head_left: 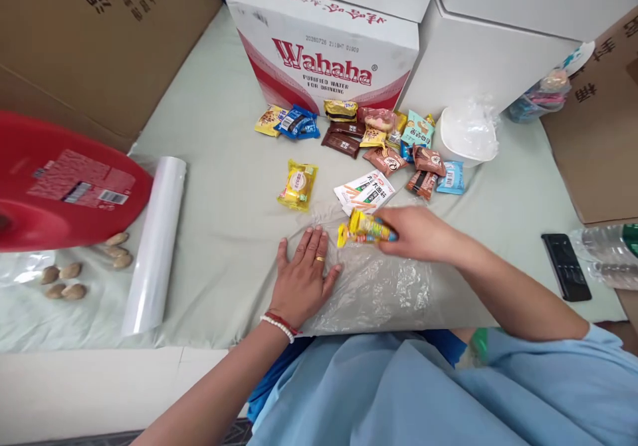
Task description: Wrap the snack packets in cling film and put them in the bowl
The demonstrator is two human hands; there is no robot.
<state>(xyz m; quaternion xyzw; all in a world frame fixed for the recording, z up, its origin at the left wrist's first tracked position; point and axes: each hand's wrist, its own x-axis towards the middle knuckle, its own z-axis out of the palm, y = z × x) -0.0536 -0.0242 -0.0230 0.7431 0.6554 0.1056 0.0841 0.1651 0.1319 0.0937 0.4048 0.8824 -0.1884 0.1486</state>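
Note:
My left hand lies flat with its fingers stretched out, on the left edge of a clear plastic bag spread over the table. My right hand is closed around small yellow snack packets, held above the bag. Just beyond it are white snack packets with dark lettering. A yellow wrapped snack rests by itself past my left fingertips. Farther back lies a pile of wrapped snacks in brown, yellow, blue and pink, touching a white bowl with clear plastic in it.
A white and red water carton stands at the back. On the left are a red jug, a roll of plastic film and several brown nuts. A black phone and clear plastic bottles lie at the right.

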